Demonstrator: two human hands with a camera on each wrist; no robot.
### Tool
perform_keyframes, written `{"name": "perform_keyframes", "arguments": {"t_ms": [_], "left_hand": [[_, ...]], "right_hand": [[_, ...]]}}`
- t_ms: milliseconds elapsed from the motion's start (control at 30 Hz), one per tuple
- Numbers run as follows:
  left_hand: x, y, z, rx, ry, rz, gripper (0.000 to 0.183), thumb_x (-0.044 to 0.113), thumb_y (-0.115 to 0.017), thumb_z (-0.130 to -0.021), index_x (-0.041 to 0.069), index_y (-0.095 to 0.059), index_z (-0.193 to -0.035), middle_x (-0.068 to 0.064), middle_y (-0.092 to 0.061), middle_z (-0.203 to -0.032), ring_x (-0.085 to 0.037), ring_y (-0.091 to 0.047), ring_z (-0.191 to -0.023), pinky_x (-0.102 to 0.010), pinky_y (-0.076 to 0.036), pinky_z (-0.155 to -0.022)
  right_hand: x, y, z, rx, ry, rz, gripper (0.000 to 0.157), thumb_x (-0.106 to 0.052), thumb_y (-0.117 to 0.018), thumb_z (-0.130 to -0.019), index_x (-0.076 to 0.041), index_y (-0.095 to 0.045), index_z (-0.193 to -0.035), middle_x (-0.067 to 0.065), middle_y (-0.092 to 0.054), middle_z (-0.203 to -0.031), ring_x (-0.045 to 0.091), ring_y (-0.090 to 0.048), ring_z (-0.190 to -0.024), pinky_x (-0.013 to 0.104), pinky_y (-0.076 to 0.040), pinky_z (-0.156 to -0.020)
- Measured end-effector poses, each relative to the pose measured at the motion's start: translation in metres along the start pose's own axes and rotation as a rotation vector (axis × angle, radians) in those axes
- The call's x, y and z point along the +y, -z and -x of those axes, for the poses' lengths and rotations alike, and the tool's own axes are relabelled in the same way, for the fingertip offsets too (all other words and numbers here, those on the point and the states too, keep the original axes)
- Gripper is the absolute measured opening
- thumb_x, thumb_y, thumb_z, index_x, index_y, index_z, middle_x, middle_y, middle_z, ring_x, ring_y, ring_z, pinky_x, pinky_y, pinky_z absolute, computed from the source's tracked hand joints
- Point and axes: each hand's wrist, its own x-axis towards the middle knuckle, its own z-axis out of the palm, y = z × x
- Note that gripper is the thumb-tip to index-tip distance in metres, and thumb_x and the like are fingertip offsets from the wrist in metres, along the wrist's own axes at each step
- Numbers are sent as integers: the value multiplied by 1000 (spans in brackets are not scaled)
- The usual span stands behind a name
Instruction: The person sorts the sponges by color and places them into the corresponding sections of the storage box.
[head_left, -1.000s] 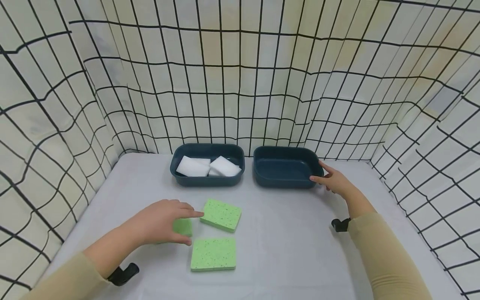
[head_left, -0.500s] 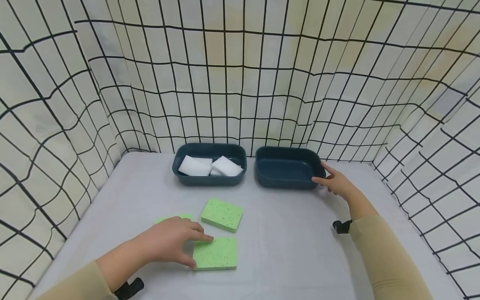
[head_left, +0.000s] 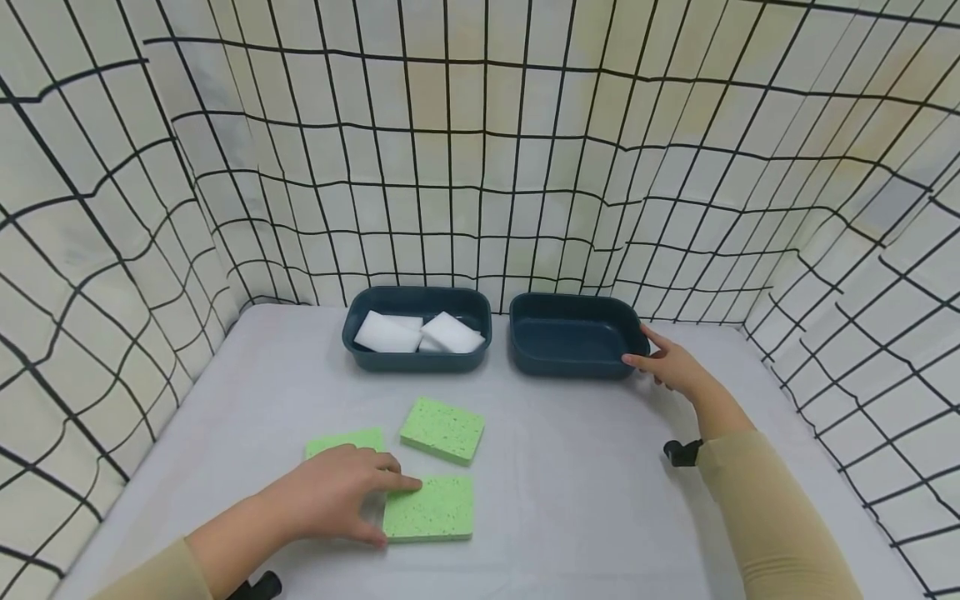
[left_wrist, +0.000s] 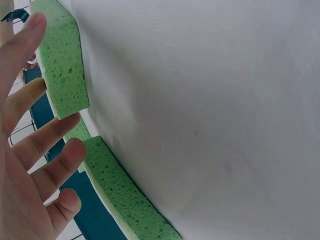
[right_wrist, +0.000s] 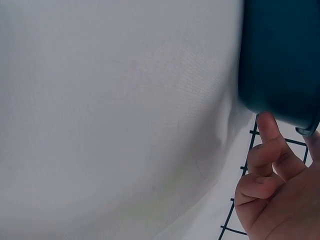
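Left hand (head_left: 341, 493) loosely spread, touching the nearest green sponge (head_left: 435, 510), right hand (head_left: 675, 367) gripping the right-hand blue bin (head_left: 566, 367) by its end

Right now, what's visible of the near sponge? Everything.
The near sponge is a light-green rectangular slab, matte and foam-like, pitted with darker pores, with straight edges. It looks undeformed and lies flat on the white cloth, long side running roughly left to right, nearest the head camera of three alike. The left grip is at its left end: index fingertip over the top's far-left part, apparently touching; thumb by the near-left corner, contact unclear.
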Motion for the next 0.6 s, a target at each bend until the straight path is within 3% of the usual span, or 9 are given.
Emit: {"name": "perform_keyframes", "arguments": {"t_ms": [167, 433, 600], "left_hand": [[1, 0, 0, 12, -8, -6, 67, 59, -80, -73, 39, -62, -134, 14, -62, -117, -11, -60, -104, -39, -51, -88], [2, 0, -4, -23, 63, 36, 63, 50, -79, -78, 41, -59, -136, 9, -61, -126, -17, -59, -113, -43, -51, -92], [1, 0, -6, 17, 50, 9, 62, 46, -77, -80, 39, -58, -138, 4, -59, -132, -21, -57, -120, -44, -50, -96]], "right_hand": [[-2, 3, 3, -26, -2, 14, 106, -67, -64, -85, -26, -4, -161, 14, -60, -103, 23, -52, -74, 31, -41, -60], [-2, 4, 2, -34, 5, 5, 107, -67, -65, -84, -26, -4, -161, 13, -62, -103, 23, -52, -73, 31, -40, -59], [-1, 3, 1, -28, 9, -3, 107, -67, -66, -84, -27, -5, -161, 13, -62, -99, 23, -51, -71, 31, -40, -58]]}}
